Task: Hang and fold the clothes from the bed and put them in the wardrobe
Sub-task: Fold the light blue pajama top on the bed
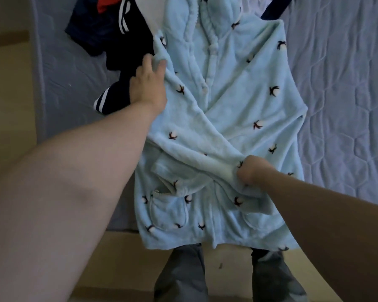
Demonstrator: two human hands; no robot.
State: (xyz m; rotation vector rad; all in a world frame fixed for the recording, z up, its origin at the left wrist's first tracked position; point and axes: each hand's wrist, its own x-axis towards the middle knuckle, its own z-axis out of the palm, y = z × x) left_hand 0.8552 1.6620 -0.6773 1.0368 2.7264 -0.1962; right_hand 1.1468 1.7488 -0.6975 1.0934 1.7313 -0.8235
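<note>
Robe (238, 110): lies flat on the bed (340, 88), front up, with its bottom over the near edge.
Left hand (147, 83): holds the robe's left shoulder so it does not slide.
Right hand (252, 173): grips the sleeve (194, 153) end, probably pulling it across to fold it in.
Dark clothes (116, 38): far left, not folded yet.

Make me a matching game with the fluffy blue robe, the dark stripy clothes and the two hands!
1 fluffy light-blue fleece robe
2 navy garment with white stripes
3 left hand
4 right hand

A grips the robe's sleeve end
B crumpled beside the robe
C spread out on the bed
D holds the robe's shoulder edge

Pairs: 1-C, 2-B, 3-D, 4-A
</note>
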